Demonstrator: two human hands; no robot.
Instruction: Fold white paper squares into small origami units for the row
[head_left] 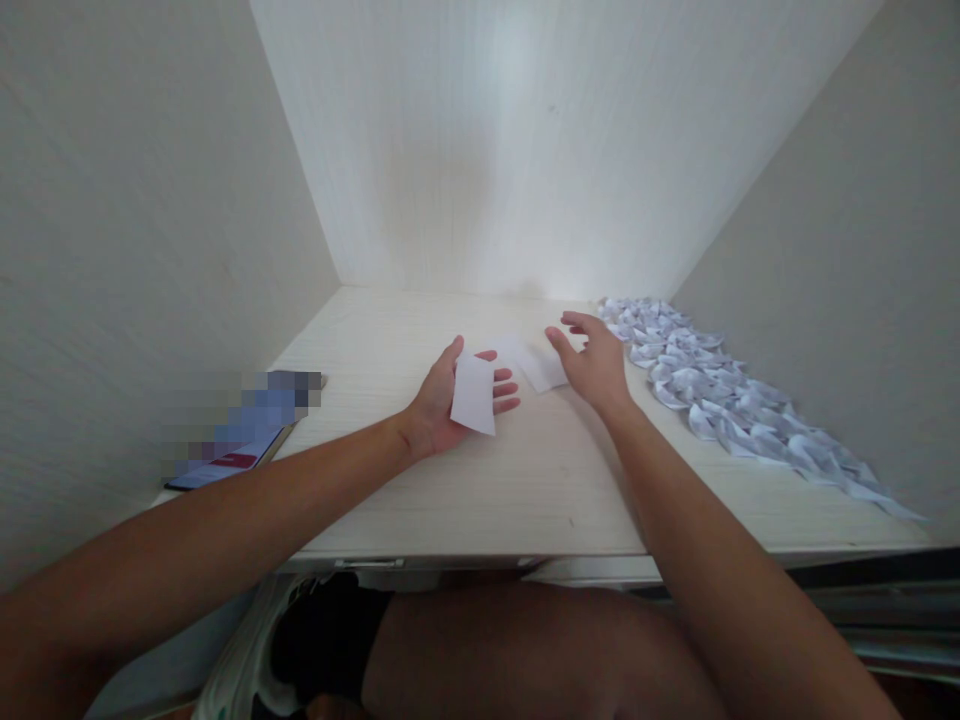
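Note:
My left hand (439, 405) is turned palm up with its fingers stretched out. It holds a small white piece of paper (474, 393), which lies across the palm and the base of the fingers, close to the thumb. To its right my right hand (596, 355) hovers, thumb and fingers apart and slightly curved, with nothing visible between them. More white paper pieces (544, 372) lie on the table just left of and behind the right hand, partly hidden by it.
The pale wooden tabletop (465, 500) is enclosed by panels at the back and both sides. A long heap of folded white paper pieces (720, 385) runs along the right panel. At the left edge lies a flat blue item (247, 440), partly blurred out.

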